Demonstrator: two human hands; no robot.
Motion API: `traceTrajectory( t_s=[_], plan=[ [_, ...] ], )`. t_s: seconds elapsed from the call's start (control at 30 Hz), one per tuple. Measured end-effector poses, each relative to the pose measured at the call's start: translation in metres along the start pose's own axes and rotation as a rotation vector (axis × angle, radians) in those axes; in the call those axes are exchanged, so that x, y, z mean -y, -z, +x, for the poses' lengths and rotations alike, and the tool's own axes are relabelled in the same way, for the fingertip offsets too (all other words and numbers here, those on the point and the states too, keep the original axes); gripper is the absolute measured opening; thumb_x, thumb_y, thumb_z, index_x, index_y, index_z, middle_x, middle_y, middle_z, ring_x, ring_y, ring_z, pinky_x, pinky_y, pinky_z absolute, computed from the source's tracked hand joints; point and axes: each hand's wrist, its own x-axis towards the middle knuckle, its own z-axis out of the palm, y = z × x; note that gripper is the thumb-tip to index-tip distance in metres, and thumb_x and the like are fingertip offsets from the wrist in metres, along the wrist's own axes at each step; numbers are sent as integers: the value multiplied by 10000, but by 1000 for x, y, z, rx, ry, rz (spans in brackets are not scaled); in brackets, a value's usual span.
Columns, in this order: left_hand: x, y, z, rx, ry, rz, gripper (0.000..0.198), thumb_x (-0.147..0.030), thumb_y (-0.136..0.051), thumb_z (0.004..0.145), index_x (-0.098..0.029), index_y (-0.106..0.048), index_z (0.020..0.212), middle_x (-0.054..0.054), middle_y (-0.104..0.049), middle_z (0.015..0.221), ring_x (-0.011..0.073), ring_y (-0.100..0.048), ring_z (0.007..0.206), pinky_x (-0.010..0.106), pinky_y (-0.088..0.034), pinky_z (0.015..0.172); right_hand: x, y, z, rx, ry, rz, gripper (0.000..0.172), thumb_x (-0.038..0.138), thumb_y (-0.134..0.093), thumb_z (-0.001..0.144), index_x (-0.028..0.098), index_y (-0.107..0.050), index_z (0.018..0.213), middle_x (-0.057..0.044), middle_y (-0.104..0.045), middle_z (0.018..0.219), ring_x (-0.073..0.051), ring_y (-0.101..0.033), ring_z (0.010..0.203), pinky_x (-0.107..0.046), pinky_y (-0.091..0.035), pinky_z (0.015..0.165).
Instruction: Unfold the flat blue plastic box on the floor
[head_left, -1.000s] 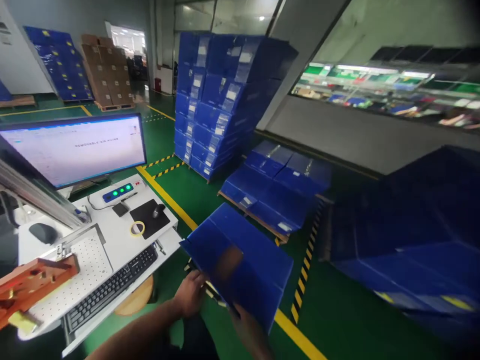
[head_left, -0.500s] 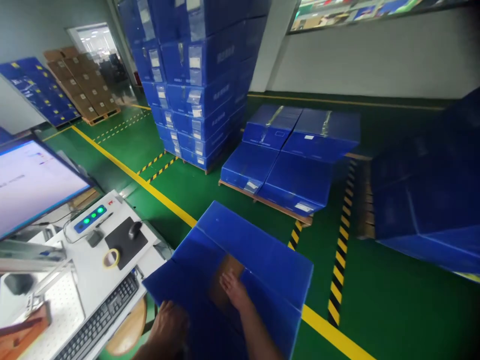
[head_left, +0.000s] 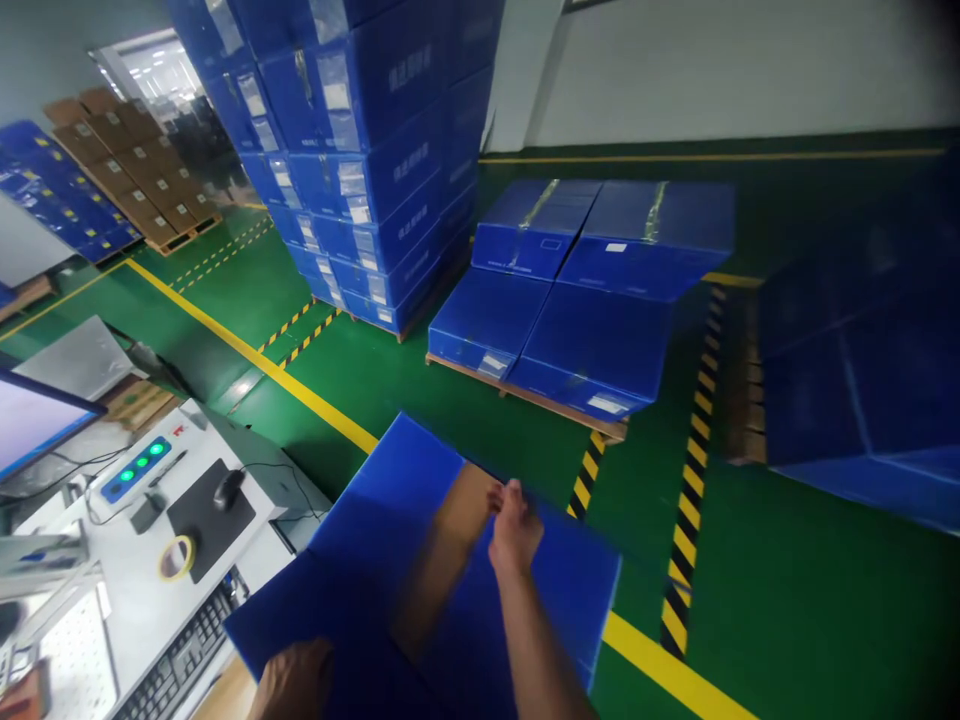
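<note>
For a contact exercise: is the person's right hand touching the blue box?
Touching: the head view shows the right hand closed on the edge of the blue box.

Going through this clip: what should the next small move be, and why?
Probably press the flaps of the blue plastic box shut with the right hand, left hand steadying it: a tan gap shows between the flaps, unlike the closed, taped boxes on the pallet.

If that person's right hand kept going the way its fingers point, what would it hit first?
Probably the far edge of the blue corrugated plastic box under the right hand, beside a brown strip, though depth is hard to judge.
</note>
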Motion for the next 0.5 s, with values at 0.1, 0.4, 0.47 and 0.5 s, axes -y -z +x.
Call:
traceTrajectory(
  t_s=[0.1,0.4,0.47,0.5],
  plan=[
    [-4,2,1,-14,-6,12,401,-274,-418,1126,-333,-773,1305,51,-854,1290,241,-797,1234,337,-579,1023,45,-21,57,-122,275,-258,723,851,-589,934,158,-731,1080,-245,-774,1158,-383,-712,1143,-559,-565,1071],
    [6,-17,7,-12,58,-33,355,-306,-471,1131,-371,-773,1306,34,-847,1301,223,-790,1241,312,-566,1036,-1,-57,174,280,319,-1128,881,724,-483,1049,222,-379,1765,-227,-189,1874,-504,-141,1706,-882,-191,1258],
    [9,-23,5,-32,85,-22,335,-293,-491,1127,-369,-781,1274,28,-851,1270,219,-798,1211,299,-566,1011,-29,-57,202,492,202,-1222,941,826,-465,1009,236,-440,1741,-234,-331,1825,-504,-284,1661,-871,-264,1235],
    [11,-26,4,-44,99,-13,326,-289,-494,1126,-366,-785,1252,27,-856,1238,220,-805,1181,297,-569,991,-43,-57,214,543,199,-1256,921,844,-441,1008,242,-514,1701,-240,-425,1775,-492,-393,1607,-833,-326,1224]
  ],
)
